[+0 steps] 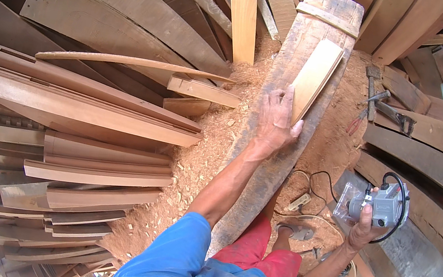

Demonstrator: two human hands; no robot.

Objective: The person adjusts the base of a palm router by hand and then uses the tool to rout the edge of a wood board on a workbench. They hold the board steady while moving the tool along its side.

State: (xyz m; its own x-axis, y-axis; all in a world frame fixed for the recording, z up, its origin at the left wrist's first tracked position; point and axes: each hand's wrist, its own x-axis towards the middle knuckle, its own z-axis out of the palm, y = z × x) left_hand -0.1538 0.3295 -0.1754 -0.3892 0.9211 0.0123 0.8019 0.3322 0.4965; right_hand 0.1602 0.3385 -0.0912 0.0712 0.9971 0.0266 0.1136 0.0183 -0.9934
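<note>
My left hand (276,116) grips the near end of a pale, narrow wooden board (317,75), fingers along its left edge and thumb at the right. The board lies lengthwise on a long, worn plank (243,200), which has a wooden strip (327,19) across its far end. My right hand (361,230) is closed on a grey router (382,204) with a clear plastic base and black cord, held off to the right of the plank.
Stacked boards (82,105) line the left. More timber (423,147) lies at the right, with a hammer (372,87) and red-handled pliers (356,122) by it. Sawdust (198,175) covers the floor, where cords and a power strip (299,202) lie near my sandalled foot (290,232).
</note>
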